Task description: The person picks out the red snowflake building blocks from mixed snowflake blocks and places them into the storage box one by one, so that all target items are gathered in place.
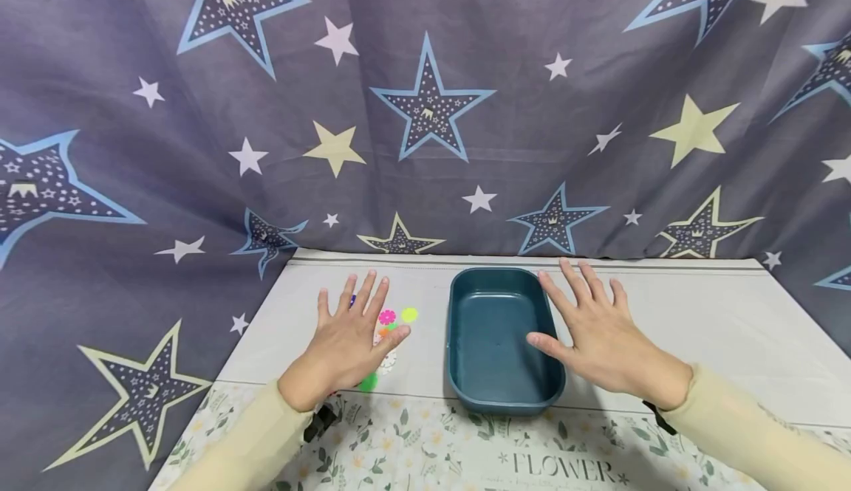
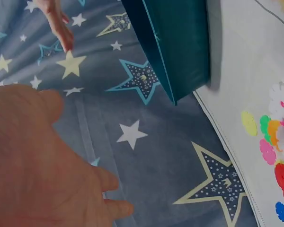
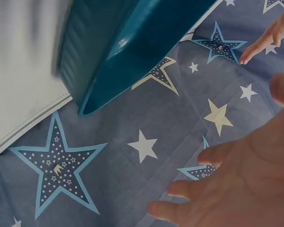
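Note:
Fingers spread and palm down, my left hand [image 1: 349, 340] hovers over a scatter of small flower-shaped discs and holds nothing. Pink [image 1: 387, 317], yellow [image 1: 409, 314] and green [image 1: 368, 382] discs show around it; the hand covers others. The left wrist view shows more of them, including a red disc [image 2: 283, 177], a blue disc [image 2: 281, 211] and a white disc [image 2: 280, 100]. Right of them stands a dark teal rectangular tub [image 1: 505, 402] with nothing visible inside. My right hand [image 1: 598, 336], also spread and holding nothing, is over the tub's right side; whether it touches the rim I cannot tell.
The white table covering [image 1: 691, 328] has a floral front strip [image 1: 412, 447] printed with "FLOWER". A grey-purple curtain with stars [image 1: 425, 203] hangs behind the table's back edge and down its left side.

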Demonstrator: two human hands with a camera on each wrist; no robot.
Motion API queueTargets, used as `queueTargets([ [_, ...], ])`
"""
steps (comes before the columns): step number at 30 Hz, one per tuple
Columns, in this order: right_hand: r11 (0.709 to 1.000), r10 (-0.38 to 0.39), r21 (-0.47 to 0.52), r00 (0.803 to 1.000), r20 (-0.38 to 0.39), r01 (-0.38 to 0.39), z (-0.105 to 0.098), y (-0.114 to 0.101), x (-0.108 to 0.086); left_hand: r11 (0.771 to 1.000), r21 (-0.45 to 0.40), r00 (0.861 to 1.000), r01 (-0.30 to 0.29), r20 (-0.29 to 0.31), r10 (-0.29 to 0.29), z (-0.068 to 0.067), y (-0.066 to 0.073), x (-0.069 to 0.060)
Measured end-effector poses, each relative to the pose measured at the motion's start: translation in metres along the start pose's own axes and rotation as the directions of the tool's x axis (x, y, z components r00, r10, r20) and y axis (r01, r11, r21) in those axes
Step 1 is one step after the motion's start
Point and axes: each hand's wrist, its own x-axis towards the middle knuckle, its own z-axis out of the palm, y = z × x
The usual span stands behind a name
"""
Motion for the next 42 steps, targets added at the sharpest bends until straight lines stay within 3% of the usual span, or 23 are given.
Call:
queueTargets([
  [5, 1.000, 0.016, -0.010, 0.998, 0.057, -0.016, 0.003, 0.007, -0.002, 1.000, -0.010, 0.996, -0.006, 0.091, 0.007, 0.003, -0.021, 0.005],
  [11, 0.999, -0.042, 0.030, 0.991, 0.130, 0.038, 0.021, 0.020, -0.010, 0.990, -0.117, 0.975, 0.082, 0.213, -0.056, 0.027, -0.076, 0.012],
  [13, 0.997, -0.056, 0.057, 0.990, 0.131, 0.049, 0.028, 0.024, -0.013, 0.983, -0.153, 0.973, 0.104, 0.220, -0.068, 0.037, -0.091, 0.013],
  [16, 0.992, -0.067, 0.113, 0.988, 0.136, 0.052, 0.035, 0.027, -0.017, 0.978, -0.188, 0.978, 0.091, 0.205, -0.051, 0.049, -0.104, 0.015],
  [21, 0.981, -0.077, 0.187, 0.990, 0.118, 0.054, 0.043, 0.028, -0.021, 0.970, -0.232, 0.984, 0.068, 0.173, -0.028, 0.058, -0.108, 0.026],
  [30, 0.971, -0.099, 0.226, 0.991, 0.086, 0.077, 0.050, 0.025, -0.022, 0.981, -0.185, 0.974, 0.059, 0.228, -0.015, 0.070, -0.103, 0.052],
  [42, 0.965, -0.080, 0.258, 0.991, 0.104, 0.051, 0.052, 0.027, -0.022, 0.978, -0.200, 0.987, 0.059, 0.161, -0.027, 0.072, -0.099, 0.064],
])
